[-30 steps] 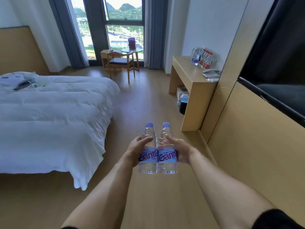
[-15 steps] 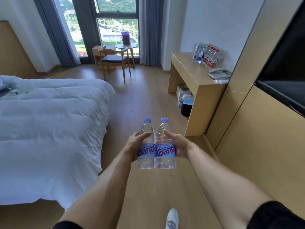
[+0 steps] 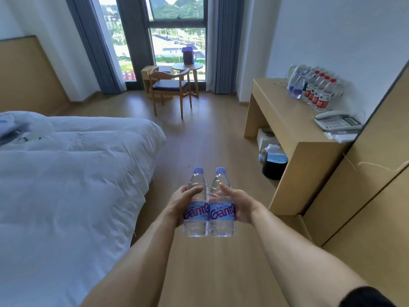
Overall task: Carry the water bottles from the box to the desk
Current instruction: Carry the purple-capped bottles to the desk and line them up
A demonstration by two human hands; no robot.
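I carry two clear water bottles with purple caps and purple labels side by side, upright, in front of me. My left hand (image 3: 179,201) grips the left bottle (image 3: 195,209). My right hand (image 3: 240,204) grips the right bottle (image 3: 222,210). The two bottles touch each other. The wooden desk (image 3: 285,120) stands ahead on the right against the wall. A row of several water bottles (image 3: 312,88) stands at its back edge. The box is out of sight.
A grey telephone (image 3: 337,124) lies on the desk's near end. Under the desk sit a dark bin (image 3: 274,165) and a white carton. A white bed (image 3: 66,173) fills the left. A chair (image 3: 170,89) and a small round table stand by the window. Wooden floor runs between bed and desk.
The desk has come nearer and larger in view as I walk forward. Both hands keep the same hold on the bottles, held slightly further from me.
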